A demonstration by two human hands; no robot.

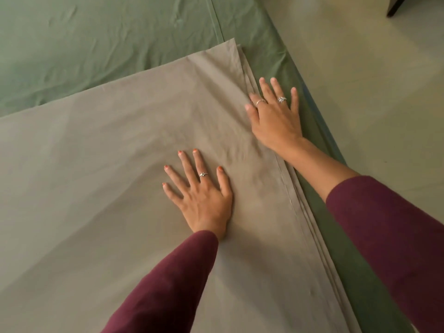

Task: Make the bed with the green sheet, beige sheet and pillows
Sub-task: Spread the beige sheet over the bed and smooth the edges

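Where the view begins at far left, the green sheet (91, 44) covers the bed, lightly creased, with a seam line running up near the top centre. The beige sheet (108, 176) lies folded on top of it, filling the lower left and centre; its far corner points toward the upper middle and its stacked layered edges run down the right side. Green shows beyond it at the top and as a strip along the right.

Left hand (204, 195): flat, fingers spread and straight, palm down on the beige sheet, grasping nothing. Ring on one finger, orange-red nails, maroon sleeve (156, 284).

Right hand (276, 116): flat too, fingers spread, released, resting across the beige sheet's layered edge, outer fingers over the green strip. Two rings.

Far right: pale floor (372, 80); a dark furniture leg (396, 6) in the top corner.
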